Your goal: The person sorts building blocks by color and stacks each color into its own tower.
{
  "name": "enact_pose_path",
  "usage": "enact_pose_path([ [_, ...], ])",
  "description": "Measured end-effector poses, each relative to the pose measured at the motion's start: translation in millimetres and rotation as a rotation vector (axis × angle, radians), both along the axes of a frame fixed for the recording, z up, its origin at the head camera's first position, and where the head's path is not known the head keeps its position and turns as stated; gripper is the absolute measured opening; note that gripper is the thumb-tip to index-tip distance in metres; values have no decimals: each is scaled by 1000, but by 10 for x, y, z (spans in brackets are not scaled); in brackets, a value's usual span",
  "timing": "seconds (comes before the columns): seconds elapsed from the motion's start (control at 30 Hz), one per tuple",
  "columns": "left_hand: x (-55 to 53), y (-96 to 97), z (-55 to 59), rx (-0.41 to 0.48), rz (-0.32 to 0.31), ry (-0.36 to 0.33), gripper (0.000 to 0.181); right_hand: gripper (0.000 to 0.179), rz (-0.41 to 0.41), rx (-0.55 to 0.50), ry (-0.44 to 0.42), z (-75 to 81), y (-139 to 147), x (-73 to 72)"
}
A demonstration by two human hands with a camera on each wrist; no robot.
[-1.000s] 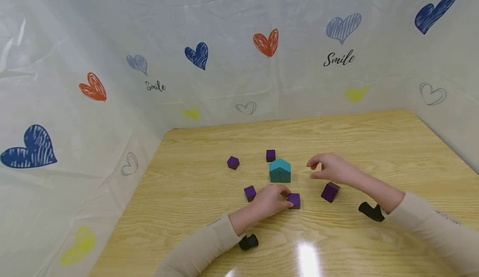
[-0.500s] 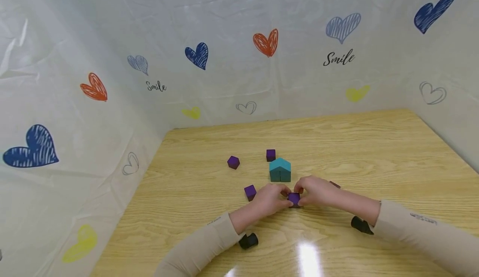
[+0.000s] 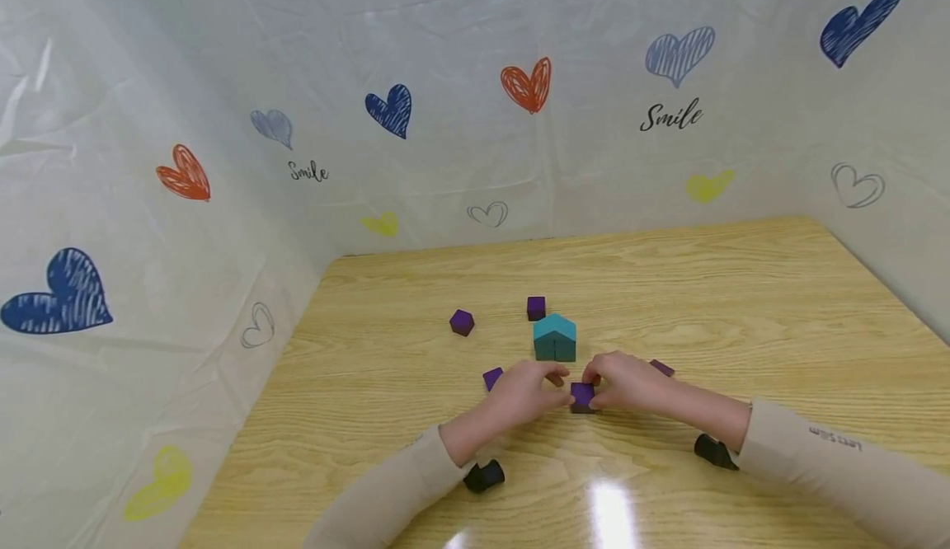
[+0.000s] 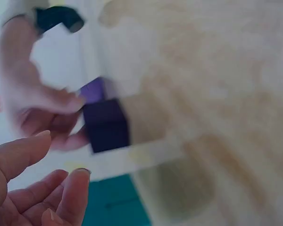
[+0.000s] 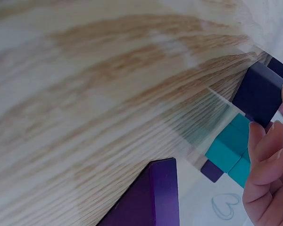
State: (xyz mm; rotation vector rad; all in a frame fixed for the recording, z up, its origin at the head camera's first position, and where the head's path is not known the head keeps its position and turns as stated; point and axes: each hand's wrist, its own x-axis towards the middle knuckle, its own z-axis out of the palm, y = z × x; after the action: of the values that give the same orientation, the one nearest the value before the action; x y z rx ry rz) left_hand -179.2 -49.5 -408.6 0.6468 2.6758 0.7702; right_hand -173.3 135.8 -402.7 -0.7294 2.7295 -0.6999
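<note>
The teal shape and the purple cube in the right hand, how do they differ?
The teal shape rises to a peak, while the purple cube is flat-topped. The teal shape looks wider than the purple cube. The right hand pinches the purple cube, not the teal shape. Both are plain, with no printed pattern showing.

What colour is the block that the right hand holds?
The block is purple, clearest in the head view.

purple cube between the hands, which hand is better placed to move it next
Probably the right hand: it pinches the cube, while the left hand is beside it, fingers parted, holding nothing.
</note>
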Motion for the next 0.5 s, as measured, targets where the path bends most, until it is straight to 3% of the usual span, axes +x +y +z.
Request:
enact_pose_path([
  [0.13,-58,-201,142,65,57,-1,35,18,-7,15,1,-6,0,-7],
  [0.23,-112,-364,207,51,93,36,36,19,-18,24,-2,-8,2,-2],
  [0.33,-159,-516,213,14,135,55,39,20,-27,27,-12,-7,3,8],
  [0.5,-202,-698,142,-33,175,22,44,20,-33,24,-20,-5,2,14],
])
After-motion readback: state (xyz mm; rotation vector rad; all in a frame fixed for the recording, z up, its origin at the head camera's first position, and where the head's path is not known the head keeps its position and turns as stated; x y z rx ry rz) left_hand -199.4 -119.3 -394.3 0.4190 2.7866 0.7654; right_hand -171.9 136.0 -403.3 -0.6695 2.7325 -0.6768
